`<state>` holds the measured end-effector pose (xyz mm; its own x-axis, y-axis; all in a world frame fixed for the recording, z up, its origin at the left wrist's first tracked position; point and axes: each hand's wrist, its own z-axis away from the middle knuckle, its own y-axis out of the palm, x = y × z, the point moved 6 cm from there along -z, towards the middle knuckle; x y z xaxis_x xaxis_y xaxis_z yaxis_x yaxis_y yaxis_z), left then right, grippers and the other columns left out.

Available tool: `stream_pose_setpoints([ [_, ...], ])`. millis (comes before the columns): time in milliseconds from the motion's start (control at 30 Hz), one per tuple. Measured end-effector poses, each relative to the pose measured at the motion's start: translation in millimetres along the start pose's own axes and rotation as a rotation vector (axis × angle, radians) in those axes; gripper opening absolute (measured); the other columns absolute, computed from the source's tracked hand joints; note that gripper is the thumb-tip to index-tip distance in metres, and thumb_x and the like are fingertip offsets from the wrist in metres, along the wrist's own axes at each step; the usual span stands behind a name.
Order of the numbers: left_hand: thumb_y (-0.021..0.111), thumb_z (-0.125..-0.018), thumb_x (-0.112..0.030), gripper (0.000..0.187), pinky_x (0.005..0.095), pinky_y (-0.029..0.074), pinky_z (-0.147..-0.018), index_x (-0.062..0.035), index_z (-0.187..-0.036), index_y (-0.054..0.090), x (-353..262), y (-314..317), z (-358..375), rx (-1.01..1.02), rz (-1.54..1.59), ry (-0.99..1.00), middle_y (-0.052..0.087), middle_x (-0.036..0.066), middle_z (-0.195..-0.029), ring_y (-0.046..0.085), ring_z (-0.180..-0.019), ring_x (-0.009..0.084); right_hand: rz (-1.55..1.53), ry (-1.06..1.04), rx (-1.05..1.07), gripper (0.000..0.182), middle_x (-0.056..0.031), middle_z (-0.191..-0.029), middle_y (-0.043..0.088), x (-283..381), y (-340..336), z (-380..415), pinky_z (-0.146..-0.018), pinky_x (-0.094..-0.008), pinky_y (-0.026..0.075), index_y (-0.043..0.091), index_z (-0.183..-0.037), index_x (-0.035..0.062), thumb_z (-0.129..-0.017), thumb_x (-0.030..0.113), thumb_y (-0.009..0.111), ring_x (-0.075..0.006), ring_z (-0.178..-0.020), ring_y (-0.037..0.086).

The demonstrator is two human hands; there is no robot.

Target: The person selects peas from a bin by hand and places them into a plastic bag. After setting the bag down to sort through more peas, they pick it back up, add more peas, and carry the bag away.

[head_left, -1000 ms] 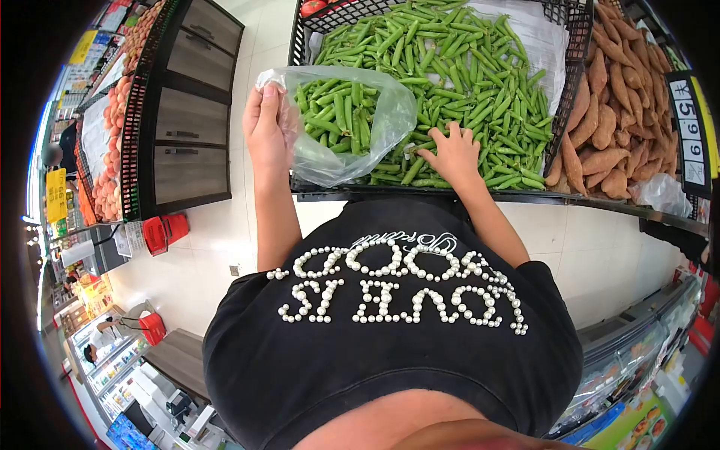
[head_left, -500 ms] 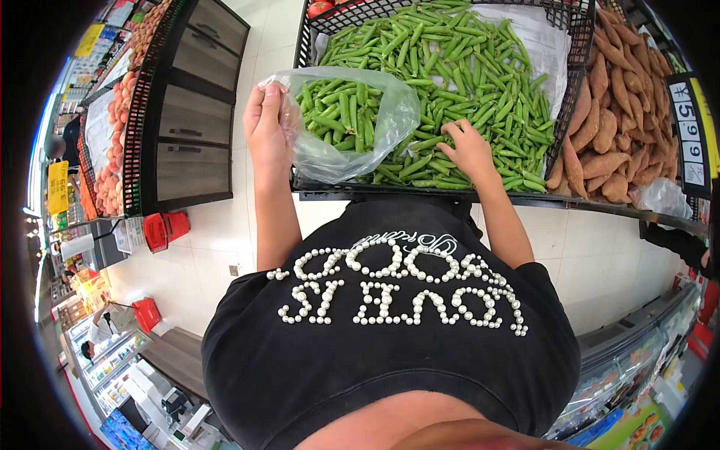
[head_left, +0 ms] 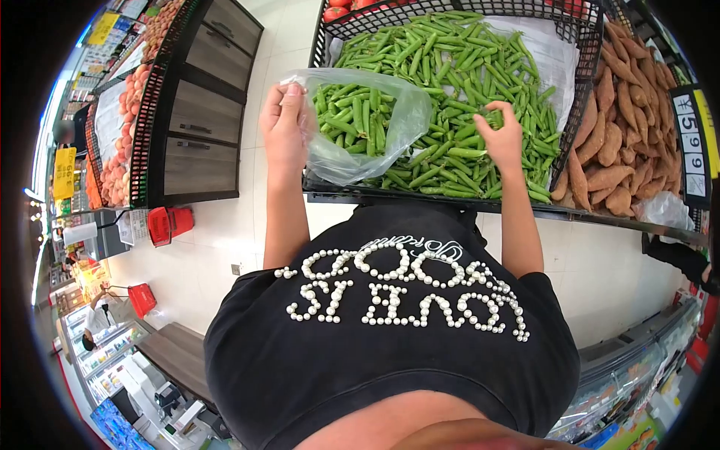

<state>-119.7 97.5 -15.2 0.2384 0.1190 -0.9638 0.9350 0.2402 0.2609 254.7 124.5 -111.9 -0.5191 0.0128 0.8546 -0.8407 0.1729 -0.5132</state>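
My left hand (head_left: 285, 135) grips the rim of a clear plastic bag (head_left: 409, 120) between thumb and fingers. The bag's mouth hangs wide, and green pea pods (head_left: 367, 120) show inside it. My right hand (head_left: 501, 139) is over the pile of loose pea pods (head_left: 450, 71), to the right of the bag. Its thumb and index finger are bent and a little apart, with no pod visible between them. The other fingers are partly hidden. A black plastic crate (head_left: 589, 52) lined with pale paper holds the pile.
Sweet potatoes (head_left: 611, 139) lie right of the crate, beside a price sign (head_left: 690, 142). Tomatoes (head_left: 335, 13) sit behind it. A dark produce stand (head_left: 199, 120) is on the left, with red baskets (head_left: 171, 223) on the floor. Another person (head_left: 105, 311) stands at lower left.
My right hand has lifted off the pods and moved slightly up and right, thumb and index finger now apart. My left hand keeps its hold on the bag. The whole view has shifted slightly.
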Motion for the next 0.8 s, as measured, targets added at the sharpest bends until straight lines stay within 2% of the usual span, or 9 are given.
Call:
stream_pose_setpoints([
  [67,0.053,-0.102,-0.018,0.016,0.0202,0.025,-0.043,-0.0077,-0.09,0.055,-1.0,-0.2,0.3,-0.013,-0.008,-0.005,0.039,-0.008,-0.065,0.033,-0.051,0.0016,-0.128,0.065,-0.039,0.032,-0.0078,-0.091,0.063,8.9,-8.2,-4.5,-0.074,-0.0311,0.045,0.061,-0.103,0.0047,-0.08,0.021,0.077,-0.015,-0.08,0.056],
  [100,0.053,-0.102,-0.018,0.016,0.0202,0.025,-0.044,-0.0078,-0.089,0.055,-1.7,0.7,0.7,-0.011,-0.005,-0.007,0.039,-0.008,-0.066,0.033,-0.051,0.0016,-0.036,-0.337,-0.22,0.032,-0.0036,-0.086,0.063,25.4,-17.3,-8.4,-0.066,-0.0284,0.044,0.06,-0.103,0.0047,-0.081,0.021,0.077,-0.0116,-0.074,0.054],
  [200,0.053,-0.102,-0.017,0.015,0.0202,0.025,-0.044,-0.0077,-0.09,0.055,0.3,-1.1,0.1,-0.006,-0.003,-0.007,0.04,-0.008,-0.065,0.033,-0.05,0.0016,-0.293,-0.159,-0.189,0.03,-0.0014,-0.083,0.062,36.3,-27.8,-13.5,-0.062,-0.0256,0.043,0.059,-0.105,0.0037,-0.084,0.018,0.075,-0.0098,-0.069,0.056],
  [233,0.053,-0.102,-0.017,0.015,0.0202,0.025,-0.044,-0.0076,-0.09,0.056,1.5,-1.2,0.0,-0.005,-0.002,-0.005,0.04,-0.008,-0.065,0.033,-0.05,0.0016,-0.518,-0.094,-0.125,0.028,-0.0026,-0.085,0.061,52.0,-27.4,-10.3,-0.061,-0.0233,0.044,0.057,-0.107,0.0032,-0.086,0.012,0.074,-0.0089,-0.069,0.058],
  [467,0.053,-0.102,-0.017,0.013,0.0206,0.025,-0.044,-0.0072,-0.095,0.057,1.4,6.4,2.3,0.029,0.067,-0.003,0.04,-0.008,-0.065,0.033,-0.05,0.0018,-0.946,-0.213,-0.037,0.029,-0.006,-0.086,0.062,128.4,-23.8,-1.3,-0.059,-0.0255,0.05,0.053,-0.108,0.0042,-0.086,0.004,0.072,-0.011,-0.071,0.061],
  [600,0.053,-0.101,-0.017,0.012,0.0209,0.025,-0.044,-0.0076,-0.097,0.057,1.4,8.0,1.3,0.035,0.061,0.008,0.039,-0.008,-0.064,0.032,-0.05,0.0017,-1.002,-0.353,0.139,0.032,-0.0095,-0.099,0.063,161.5,13.0,10.9,-0.065,-0.0286,0.053,0.053,-0.106,0.0064,-0.082,0.004,0.074,-0.0135,-0.076,0.062],
  [667,0.052,-0.102,-0.017,0.012,0.021,0.026,-0.044,-0.0078,-0.097,0.057,0.6,9.4,1.4,0.016,0.036,0.0,0.038,-0.008,-0.063,0.032,-0.05,0.0016,-0.823,-0.51,0.081,0.033,-0.0092,-0.1,0.064,179.4,38.1,23.2,-0.072,-0.0301,0.053,0.055,-0.103,0.0069,-0.078,0.007,0.077,-0.015,-0.086,0.062],
  [733,0.051,-0.102,-0.018,0.012,0.0213,0.024,-0.042,-0.008,-0.098,0.057,2.2,9.1,0.1,0.018,0.063,0.021,0.037,-0.008,-0.062,0.031,-0.049,0.0016,-0.785,-0.532,0.116,0.033,-0.0092,-0.099,0.064,189.9,70.9,32.3,-0.078,-0.0323,0.052,0.058,-0.098,0.0064,-0.074,0.011,0.08,-0.0185,-0.092,0.063],
  [800,0.05,-0.103,-0.019,0.013,0.0214,0.023,-0.04,-0.0083,-0.098,0.057,0.9,8.9,1.7,-0.009,0.062,0.01,0.036,-0.007,-0.061,0.029,-0.047,0.0018,-0.582,-0.756,0.08,0.032,-0.0108,-0.101,0.062,198.3,98.3,33.8,-0.079,-0.0333,0.051,0.059,-0.095,0.0056,-0.072,0.012,0.08,-0.0224,-0.091,0.063],
])
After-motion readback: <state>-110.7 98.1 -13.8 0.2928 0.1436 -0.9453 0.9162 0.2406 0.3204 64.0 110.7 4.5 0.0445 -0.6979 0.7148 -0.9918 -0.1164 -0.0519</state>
